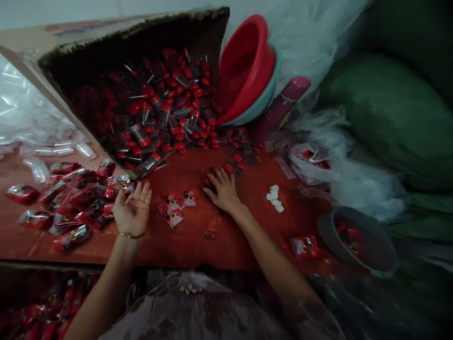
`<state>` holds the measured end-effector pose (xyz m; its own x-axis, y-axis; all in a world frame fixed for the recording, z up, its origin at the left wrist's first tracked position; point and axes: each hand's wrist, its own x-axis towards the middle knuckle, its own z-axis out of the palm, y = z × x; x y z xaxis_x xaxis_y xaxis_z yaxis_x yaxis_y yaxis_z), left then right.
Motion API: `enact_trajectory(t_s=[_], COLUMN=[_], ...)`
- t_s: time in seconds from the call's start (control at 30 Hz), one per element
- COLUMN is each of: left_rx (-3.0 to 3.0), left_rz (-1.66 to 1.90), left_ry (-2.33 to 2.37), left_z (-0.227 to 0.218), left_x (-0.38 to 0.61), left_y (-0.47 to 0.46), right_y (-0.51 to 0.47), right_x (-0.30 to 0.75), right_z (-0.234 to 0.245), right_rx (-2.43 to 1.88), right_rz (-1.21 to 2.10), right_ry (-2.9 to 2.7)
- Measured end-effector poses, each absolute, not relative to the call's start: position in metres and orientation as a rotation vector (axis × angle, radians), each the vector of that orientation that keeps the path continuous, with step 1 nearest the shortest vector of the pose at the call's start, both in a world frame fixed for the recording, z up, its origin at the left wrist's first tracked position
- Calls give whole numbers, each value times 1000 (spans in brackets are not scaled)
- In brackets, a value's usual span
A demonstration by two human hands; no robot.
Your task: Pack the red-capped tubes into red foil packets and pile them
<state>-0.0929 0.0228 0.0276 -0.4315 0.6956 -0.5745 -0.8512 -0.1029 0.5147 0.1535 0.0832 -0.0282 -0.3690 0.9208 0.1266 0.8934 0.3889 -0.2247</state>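
Note:
My left hand (132,210) is palm up, its fingers stretched out and nothing in it. It is beside a pile of small red printed packets (79,203) and just below the front corner of a cardboard box (60,89). My right hand (222,191) reaches palm down to the red table (198,245), fingers spread. A small dark-and-red piece shows by its fingertips, partly hidden. Between my hands lie three flat red printed cards (173,215). Many small clear containers with red tops (177,113) spill out of the tipped box towards my right hand.
A red basin (244,66) and a light blue basin (274,87) lean behind a pink bottle (283,104). To the right are white discs (274,198), a plastic bag (311,160), one packet (305,247) and a grey bowl (375,236). Clear tubes (58,150) lie left.

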Motion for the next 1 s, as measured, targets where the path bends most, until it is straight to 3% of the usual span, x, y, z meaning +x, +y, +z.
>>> enact_trajectory(t_s=[0.27,0.6,0.73,0.9,1.0], left_rx=[-45,1397,1247,923,897], left_rz=[1542,1060,1195,1357,1378], left_ry=[1026,1620,1473,1246,1257], left_z=[37,6,1,5,4], left_x=[-97,-41,-27,-13,-8], left_y=[10,3,11,3,-4], right_y=[67,35,17,4,1], right_x=[113,124,125,107,99], right_z=[-43,-14,-7,-15,-18], right_rx=[-1348,-1246,-1214,-1152,-1187], right_rz=[297,215,375,1000,1027], right_ry=[-2449,-2182,-1920,-1384,-1333])
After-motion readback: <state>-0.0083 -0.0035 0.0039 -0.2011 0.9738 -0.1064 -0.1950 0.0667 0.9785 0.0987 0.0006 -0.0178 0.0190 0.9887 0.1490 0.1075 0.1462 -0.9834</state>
